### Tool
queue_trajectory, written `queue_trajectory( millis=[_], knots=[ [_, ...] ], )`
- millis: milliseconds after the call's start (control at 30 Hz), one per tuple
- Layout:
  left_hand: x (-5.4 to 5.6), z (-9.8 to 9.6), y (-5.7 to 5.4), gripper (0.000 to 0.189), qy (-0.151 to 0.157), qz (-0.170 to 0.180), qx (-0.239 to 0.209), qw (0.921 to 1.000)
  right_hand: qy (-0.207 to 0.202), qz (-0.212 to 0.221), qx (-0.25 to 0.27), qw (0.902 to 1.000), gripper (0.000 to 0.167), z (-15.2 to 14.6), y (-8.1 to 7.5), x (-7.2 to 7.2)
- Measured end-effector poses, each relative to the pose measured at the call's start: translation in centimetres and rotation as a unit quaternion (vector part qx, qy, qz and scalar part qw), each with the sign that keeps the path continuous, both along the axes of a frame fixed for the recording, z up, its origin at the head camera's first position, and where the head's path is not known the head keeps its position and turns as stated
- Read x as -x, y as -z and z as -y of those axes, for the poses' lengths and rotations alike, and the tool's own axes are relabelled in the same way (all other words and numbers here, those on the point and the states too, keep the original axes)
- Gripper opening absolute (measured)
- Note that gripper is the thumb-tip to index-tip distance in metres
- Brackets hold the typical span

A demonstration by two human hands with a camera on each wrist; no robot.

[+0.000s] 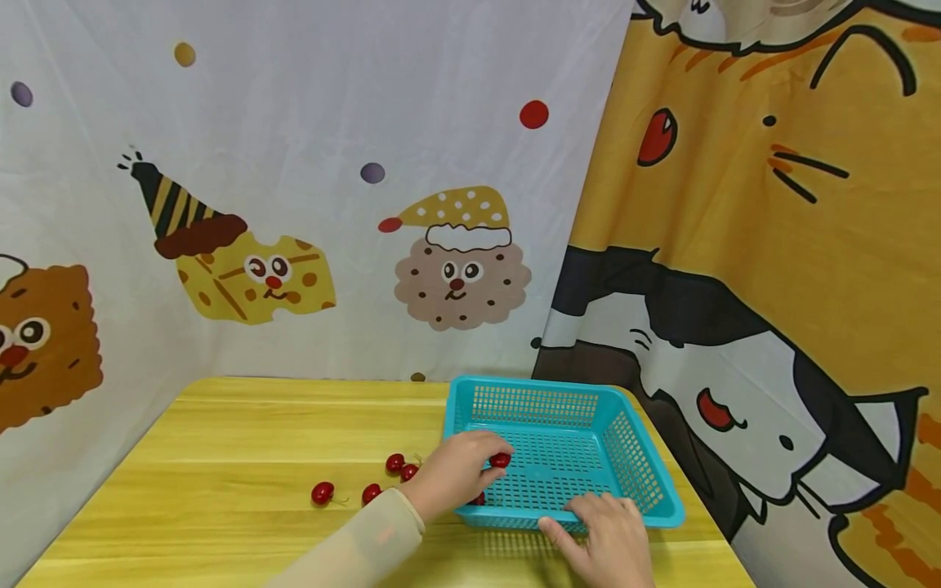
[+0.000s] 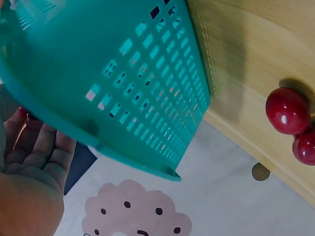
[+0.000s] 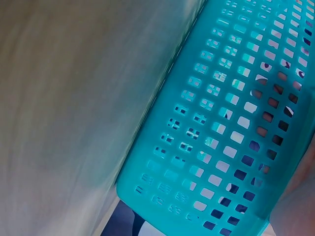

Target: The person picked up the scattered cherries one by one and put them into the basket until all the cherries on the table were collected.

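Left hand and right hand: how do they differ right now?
The left hand pinches a cherry; the right hand grips the near rim of the basket.
The left hand reaches over the basket's left part; the right hand is farther right.
Both have their backs toward the head camera.

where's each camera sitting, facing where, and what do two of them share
Head: on the head, facing forward and down at table and blue basket; left grip, right grip and left sleeve show.
Left wrist: on that wrist, facing the basket's side and two cherries; the left grip shows.
Right wrist: on that wrist, facing the basket's perforated side; a sliver of skin shows.
Head and left wrist share the scalloped cookie print.
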State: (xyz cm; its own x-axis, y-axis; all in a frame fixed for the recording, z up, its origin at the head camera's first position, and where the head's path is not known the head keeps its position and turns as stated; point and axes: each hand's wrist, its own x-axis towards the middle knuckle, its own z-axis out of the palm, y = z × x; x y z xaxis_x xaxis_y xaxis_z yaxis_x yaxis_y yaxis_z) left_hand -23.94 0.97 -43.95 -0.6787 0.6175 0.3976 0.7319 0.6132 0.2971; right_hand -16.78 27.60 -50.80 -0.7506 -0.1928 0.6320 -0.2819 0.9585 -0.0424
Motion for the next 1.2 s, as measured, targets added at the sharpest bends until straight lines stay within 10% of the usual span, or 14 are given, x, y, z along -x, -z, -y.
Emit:
queue_trajectory(
  millis=[767, 1200],
  knots=[
    [1.9, -2.3, 2.0, 0.015, -0.024, 0.025, 0.137, 0.9899, -0.004, -0.007, 0.004, 1.0000, 0.032, -0.2, 0.2, 0.2],
    [1.8, -3.1, 2.2, 0.019, -0.074, -0.038, 0.231, 0.9694, 0.008, 0.010, 0.005, 0.9999, 0.033, 0.0, 0.1, 0.1]
  ],
)
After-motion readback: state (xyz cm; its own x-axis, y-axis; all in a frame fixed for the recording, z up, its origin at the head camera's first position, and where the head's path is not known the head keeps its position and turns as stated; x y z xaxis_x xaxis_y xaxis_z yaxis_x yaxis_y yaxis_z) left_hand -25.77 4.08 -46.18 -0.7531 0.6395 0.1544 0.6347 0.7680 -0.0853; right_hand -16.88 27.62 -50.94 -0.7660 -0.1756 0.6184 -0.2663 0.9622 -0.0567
